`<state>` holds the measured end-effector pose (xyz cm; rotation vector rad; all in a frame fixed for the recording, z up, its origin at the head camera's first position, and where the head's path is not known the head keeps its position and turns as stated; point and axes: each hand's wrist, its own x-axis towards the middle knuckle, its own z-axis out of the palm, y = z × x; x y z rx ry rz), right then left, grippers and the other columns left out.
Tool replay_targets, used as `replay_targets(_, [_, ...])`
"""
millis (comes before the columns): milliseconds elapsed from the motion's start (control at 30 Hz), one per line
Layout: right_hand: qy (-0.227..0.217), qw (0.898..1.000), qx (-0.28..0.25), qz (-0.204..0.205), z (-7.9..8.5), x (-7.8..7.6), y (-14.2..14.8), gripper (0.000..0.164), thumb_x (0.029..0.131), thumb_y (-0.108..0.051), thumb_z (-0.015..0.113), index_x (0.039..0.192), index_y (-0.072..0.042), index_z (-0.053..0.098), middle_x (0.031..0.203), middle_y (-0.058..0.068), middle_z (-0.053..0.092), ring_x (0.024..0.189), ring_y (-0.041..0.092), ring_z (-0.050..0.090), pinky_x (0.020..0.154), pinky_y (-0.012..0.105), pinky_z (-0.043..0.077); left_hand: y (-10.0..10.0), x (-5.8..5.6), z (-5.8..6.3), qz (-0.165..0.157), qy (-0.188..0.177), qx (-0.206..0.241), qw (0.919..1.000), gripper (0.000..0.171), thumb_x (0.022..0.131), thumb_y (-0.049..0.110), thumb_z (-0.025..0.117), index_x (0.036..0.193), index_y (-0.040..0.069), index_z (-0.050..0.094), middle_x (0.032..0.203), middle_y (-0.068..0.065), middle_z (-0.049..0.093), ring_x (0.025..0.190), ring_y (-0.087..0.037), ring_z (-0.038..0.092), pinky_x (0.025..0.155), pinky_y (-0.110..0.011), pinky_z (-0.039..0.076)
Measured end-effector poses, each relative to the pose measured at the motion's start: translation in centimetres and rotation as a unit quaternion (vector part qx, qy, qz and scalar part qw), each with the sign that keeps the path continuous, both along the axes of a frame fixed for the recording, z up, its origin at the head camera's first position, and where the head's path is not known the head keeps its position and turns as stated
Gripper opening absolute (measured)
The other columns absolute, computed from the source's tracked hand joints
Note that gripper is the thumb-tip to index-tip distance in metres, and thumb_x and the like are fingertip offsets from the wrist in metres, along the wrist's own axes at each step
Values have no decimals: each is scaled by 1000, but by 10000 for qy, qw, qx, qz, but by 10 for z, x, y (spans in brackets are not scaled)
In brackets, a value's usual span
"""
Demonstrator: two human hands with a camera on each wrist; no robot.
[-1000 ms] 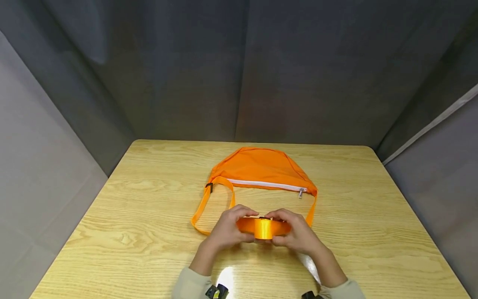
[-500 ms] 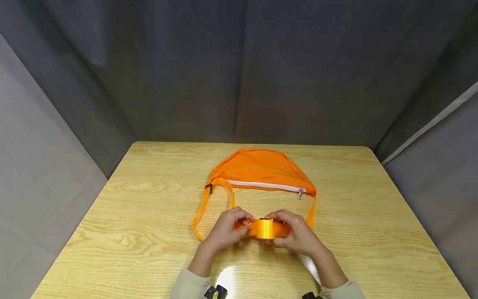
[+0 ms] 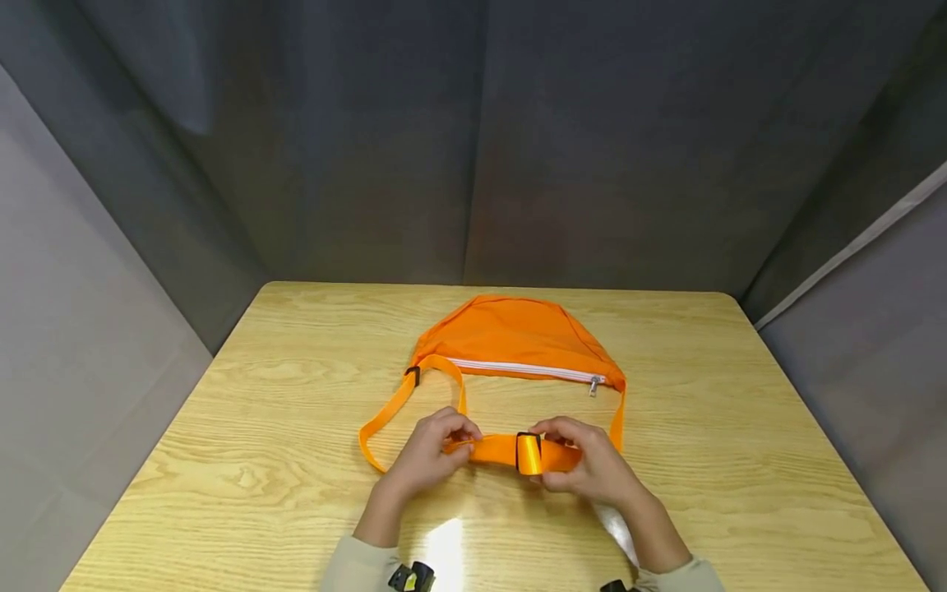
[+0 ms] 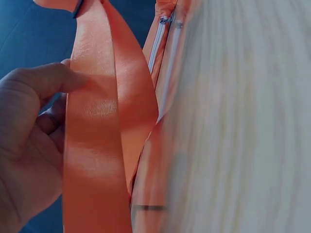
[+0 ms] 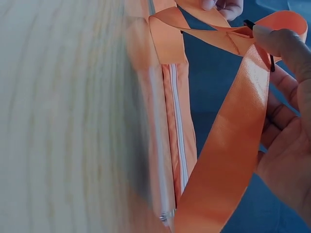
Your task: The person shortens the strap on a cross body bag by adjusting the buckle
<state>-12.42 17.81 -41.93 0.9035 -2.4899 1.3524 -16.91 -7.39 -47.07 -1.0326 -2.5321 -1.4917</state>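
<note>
An orange waist bag (image 3: 518,333) with a white zipper lies on the table, its strap (image 3: 494,449) drawn toward the person. My left hand (image 3: 429,450) pinches the strap between thumb and fingers, left of a black slide buckle (image 3: 519,452). On the other side, my right hand (image 3: 588,462) grips the strap at the buckle, thumb against its edge in the right wrist view. A short loop of strap (image 5: 286,22) sticks out through the buckle. In the left wrist view the strap (image 4: 95,145) runs broad and flat past the left hand (image 4: 29,131).
The wooden table (image 3: 244,460) carries the bag near its middle. A second black buckle (image 3: 413,375) sits at the bag's left corner, where a strap loop (image 3: 377,427) lies. Dark curtains (image 3: 473,148) stand behind, with grey panels at both sides.
My left hand has slid left along the strap, leaving a longer flat stretch between the hands. The buckle shows more now and its loop looks narrower. My right hand has hardly moved.
</note>
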Motion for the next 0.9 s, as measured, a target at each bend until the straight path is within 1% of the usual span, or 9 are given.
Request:
replay_targets(167, [-67,9997,-227,111,0,2,-2,49,57,8,80,102,-2,63,93,1,65,70,24,60,62,35,51,9,-1,2,-326,-180,140,9992,17,80,2,68,96,8,65,93,1,62,79,-12,56,71,-28,49])
replay_targets(233, [-53,9994,-287,166,0,2,-4,49,57,8,80,102,-2,63,94,2,65,71,25,60,63,35,51,15,-2,4,-478,-101,127,9987,22,80,5,69,101,8,64,97,2,63,80,-10,56,72,-27,48])
replay_targets(333, [-38,9992,-329,240,1,2,-6,48,58,8,81,102,-2,63,95,3,65,74,26,61,65,36,52,24,-4,7,-588,249,69,9979,22,81,7,69,102,8,65,97,4,63,82,-8,55,74,-25,47])
replay_targets(400, [-54,9991,-324,259,1,1,-6,48,58,8,80,102,-2,63,95,3,65,75,26,61,65,36,52,27,-6,7,-575,461,48,9973,18,81,8,69,99,10,66,93,5,63,82,-7,54,74,-24,47])
replay_targets(467, [-75,9990,-333,296,-1,-1,-6,48,58,9,79,102,-1,63,94,3,64,75,26,61,65,36,52,29,-6,8,-505,577,47,9970,14,82,7,69,95,11,68,89,6,63,81,-7,54,72,-24,47])
replay_targets(533, [-83,9989,-333,305,-6,-3,-5,49,57,10,78,102,-1,62,94,3,64,74,26,61,65,36,52,28,-5,8,-394,561,42,9976,12,82,8,70,93,11,68,86,6,62,79,-7,53,71,-24,46])
replay_targets(600, [-95,9989,-339,299,-15,-6,-3,51,57,10,78,104,-2,62,95,4,64,74,26,61,65,36,52,27,-5,7,-337,519,52,9981,11,82,7,69,93,11,69,86,6,62,79,-7,53,72,-24,47])
replay_targets(733, [-142,9992,-285,253,-32,-13,2,54,57,5,81,106,-7,63,97,2,64,75,21,61,65,34,52,24,-3,7,-267,509,90,9983,10,83,8,69,93,11,70,86,6,62,80,-7,54,71,-25,47])
replay_targets(900, [-201,9992,-221,257,-38,-16,6,53,61,0,81,108,-13,63,99,-3,64,77,16,60,66,30,51,18,0,7,-177,635,98,9978,10,84,7,68,93,11,70,85,6,61,80,-7,55,70,-23,47])
